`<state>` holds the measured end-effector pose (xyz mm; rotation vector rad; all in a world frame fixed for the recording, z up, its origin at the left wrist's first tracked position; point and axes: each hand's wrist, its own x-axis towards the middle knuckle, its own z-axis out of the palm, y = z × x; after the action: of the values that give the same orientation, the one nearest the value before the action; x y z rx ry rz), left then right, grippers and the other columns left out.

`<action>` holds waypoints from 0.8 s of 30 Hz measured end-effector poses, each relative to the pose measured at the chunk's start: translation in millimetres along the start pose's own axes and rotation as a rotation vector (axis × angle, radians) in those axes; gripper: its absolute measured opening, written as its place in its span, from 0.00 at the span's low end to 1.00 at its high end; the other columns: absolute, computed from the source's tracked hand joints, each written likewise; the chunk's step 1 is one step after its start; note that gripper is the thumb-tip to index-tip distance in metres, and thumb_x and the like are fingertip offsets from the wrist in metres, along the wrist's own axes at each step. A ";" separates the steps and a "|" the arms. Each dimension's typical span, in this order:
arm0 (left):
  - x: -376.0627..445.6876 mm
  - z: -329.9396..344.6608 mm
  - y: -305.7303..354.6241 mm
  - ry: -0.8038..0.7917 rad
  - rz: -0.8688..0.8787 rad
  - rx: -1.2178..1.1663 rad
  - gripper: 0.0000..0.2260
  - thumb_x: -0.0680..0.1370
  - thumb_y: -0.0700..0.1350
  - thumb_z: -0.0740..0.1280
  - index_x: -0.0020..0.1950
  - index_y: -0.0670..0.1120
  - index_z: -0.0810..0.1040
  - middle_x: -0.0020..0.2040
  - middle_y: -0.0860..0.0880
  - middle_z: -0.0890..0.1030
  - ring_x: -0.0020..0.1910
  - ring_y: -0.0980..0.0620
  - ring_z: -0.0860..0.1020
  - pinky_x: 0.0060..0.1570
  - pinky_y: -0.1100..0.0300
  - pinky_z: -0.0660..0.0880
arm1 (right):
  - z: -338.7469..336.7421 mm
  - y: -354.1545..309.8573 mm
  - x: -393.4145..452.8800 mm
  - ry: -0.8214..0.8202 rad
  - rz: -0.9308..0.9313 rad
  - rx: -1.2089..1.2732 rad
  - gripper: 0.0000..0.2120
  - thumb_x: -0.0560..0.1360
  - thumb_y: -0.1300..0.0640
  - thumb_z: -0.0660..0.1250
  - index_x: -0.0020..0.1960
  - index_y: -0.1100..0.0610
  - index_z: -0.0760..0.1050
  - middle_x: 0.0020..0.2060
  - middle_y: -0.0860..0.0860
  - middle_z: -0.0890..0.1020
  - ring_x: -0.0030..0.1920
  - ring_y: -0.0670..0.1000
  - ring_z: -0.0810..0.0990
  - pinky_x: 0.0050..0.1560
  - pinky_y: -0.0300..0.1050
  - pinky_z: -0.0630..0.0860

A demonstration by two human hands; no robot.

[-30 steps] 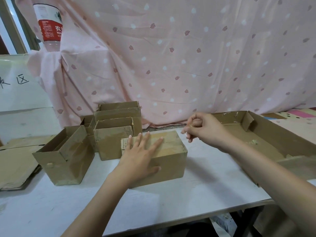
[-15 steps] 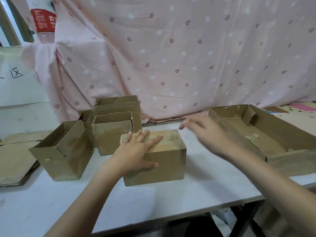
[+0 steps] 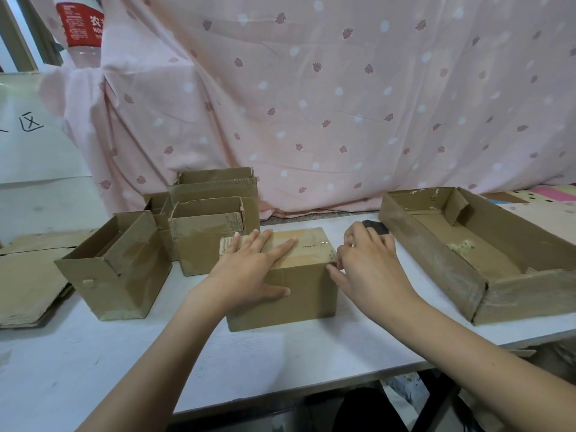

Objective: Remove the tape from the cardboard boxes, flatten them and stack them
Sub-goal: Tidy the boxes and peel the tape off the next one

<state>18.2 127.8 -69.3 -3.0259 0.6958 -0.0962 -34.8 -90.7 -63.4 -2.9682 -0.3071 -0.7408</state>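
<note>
Pink patterned curtain hangs across the rear of the scene. White worktop runs beneath it and carries all the cardboard. Long shallow tray box sits at the right end, open on top. Flattened cardboard stack lies at the far left edge. Open box stands left of centre, with a cluster of open boxes behind it, packed against one another. Closed box stands in the middle of the worktop, directly before me, its top seam bearing tape.

My left hand lies flat on the lid of the closed box, fingers straight and spread, thumb down the front face. My right hand is at the box's right top edge, fingertips touching the corner; whether they pinch the tape I cannot tell.
</note>
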 end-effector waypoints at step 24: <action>1.2 3.8 -0.9 0.017 0.006 0.023 0.42 0.74 0.68 0.64 0.78 0.67 0.38 0.82 0.46 0.43 0.80 0.45 0.43 0.77 0.44 0.39 | 25.0 37.1 9.8 0.323 -0.457 0.178 0.04 0.73 0.55 0.76 0.45 0.54 0.83 0.46 0.50 0.80 0.43 0.49 0.74 0.55 0.50 0.71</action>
<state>19.9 128.2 -73.0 -3.0041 0.7000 -0.1291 -7.2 -122.4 -81.5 -2.5739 -0.9841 -1.1465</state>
